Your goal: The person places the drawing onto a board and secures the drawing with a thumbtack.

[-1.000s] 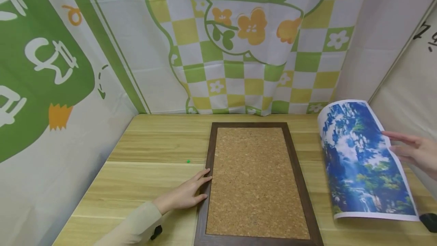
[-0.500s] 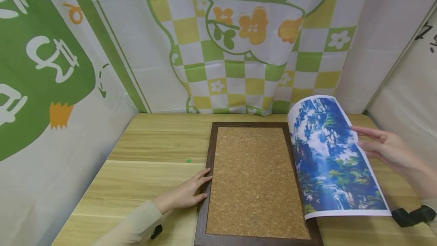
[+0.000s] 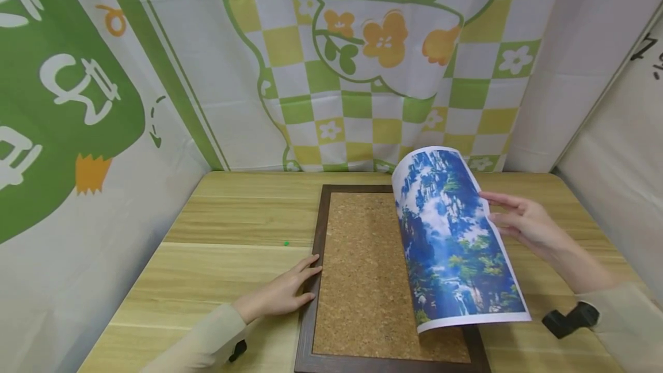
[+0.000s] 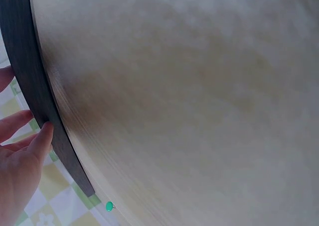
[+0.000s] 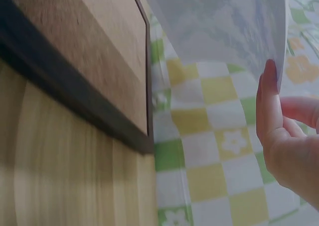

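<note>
"Right of centre in the head view, what's that bright thing?"

"It's a printed sheet [image 3: 456, 240], a blue and green landscape with a waterfall and white margins. It bows in a curve over the right part of a cork board [image 3: 362, 281]. I can't tell whether its left edge touches the cork."

"Who has hold of it?"

"The right hand [image 3: 530, 223], at the middle right of the picture. Thumb and fingers pinch the sheet's right margin, partway down."

"And the other one?"

"The left hand [image 3: 279, 292] is below and left of centre, fingers loosely spread, the tips resting on the left side of the board's dark brown frame [image 3: 319, 223]. It has nothing in its grasp."

"How does the board lie?"

"Flat on the wood-grain table [image 3: 217, 246], at lower centre, with its near side cut by the bottom of the picture."

"Anything small nearby?"

"A green pin [image 3: 286, 243], on the table just left of the board. The left wrist view shows its thin shaft."

"And at the back?"

"A curtain [image 3: 383, 125] fills the upper middle, checked green, yellow and white, with orange flowers."
</note>
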The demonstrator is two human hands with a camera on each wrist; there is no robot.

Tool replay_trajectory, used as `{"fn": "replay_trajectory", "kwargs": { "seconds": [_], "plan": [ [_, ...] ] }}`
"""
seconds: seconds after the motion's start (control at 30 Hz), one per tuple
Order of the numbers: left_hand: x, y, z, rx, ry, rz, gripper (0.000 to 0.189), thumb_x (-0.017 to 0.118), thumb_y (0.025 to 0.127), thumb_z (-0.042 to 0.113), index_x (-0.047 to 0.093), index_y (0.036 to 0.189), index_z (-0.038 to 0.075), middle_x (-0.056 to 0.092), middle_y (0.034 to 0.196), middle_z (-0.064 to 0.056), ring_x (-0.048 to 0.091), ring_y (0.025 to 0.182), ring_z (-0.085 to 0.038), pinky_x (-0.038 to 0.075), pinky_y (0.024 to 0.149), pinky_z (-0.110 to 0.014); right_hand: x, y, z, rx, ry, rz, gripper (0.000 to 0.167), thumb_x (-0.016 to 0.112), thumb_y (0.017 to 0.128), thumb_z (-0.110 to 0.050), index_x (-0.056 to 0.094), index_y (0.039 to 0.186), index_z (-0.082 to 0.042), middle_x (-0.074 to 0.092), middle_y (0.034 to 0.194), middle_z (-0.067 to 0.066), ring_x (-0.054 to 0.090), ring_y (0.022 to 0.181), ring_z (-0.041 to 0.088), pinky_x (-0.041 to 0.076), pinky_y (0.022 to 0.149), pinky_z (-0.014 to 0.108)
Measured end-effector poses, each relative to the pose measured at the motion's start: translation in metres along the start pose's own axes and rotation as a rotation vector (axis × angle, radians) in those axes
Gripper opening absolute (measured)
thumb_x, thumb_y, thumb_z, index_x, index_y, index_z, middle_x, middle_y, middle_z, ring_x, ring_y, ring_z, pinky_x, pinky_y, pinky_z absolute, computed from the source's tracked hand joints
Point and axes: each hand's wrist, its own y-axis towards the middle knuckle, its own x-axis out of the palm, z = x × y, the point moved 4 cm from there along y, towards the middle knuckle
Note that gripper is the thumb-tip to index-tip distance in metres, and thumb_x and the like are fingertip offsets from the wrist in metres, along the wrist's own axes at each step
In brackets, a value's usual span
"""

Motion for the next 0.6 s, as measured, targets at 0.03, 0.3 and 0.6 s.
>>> {"fn": "replay_trajectory", "kwargs": {
  "seconds": [0.03,0.3,0.6],
  "plan": [
    [0.0,0.0,0.0,0.0,0.002,0.0,0.053,0.054,0.088,0.017,0.035,0.133,-0.002,0.015,0.144,-0.018,0.021,0.13,-0.033,0.029,0.1,-0.045,0.005,0.002,0.002,-0.003,0.007,-0.004,0.038,0.048,0.087,0.005,0.059,0.114,-0.019,0.06,0.107,-0.005,0.061,0.089,0.014,0.051,0.074,0.026],
    [0.001,0.0,-0.001,0.004,0.003,0.005,0.052,0.054,0.088,0.017,0.036,0.132,-0.002,0.016,0.144,-0.018,0.021,0.129,-0.033,0.03,0.1,-0.044,0.039,0.02,0.012,0.029,0.027,0.046,0.035,0.053,0.085,0.002,0.061,0.11,-0.021,0.053,0.11,-0.006,0.059,0.083,0.008,0.05,0.072,0.021],
    [0.0,0.001,-0.001,0.01,0.007,0.004,0.052,0.054,0.087,0.017,0.036,0.132,-0.002,0.016,0.144,-0.019,0.021,0.129,-0.033,0.03,0.1,-0.044,0.066,0.038,0.031,0.108,0.043,0.115,0.039,0.052,0.084,0.004,0.054,0.12,-0.01,0.04,0.111,0.007,0.059,0.086,0.01,0.05,0.076,0.022]
  ]
}}
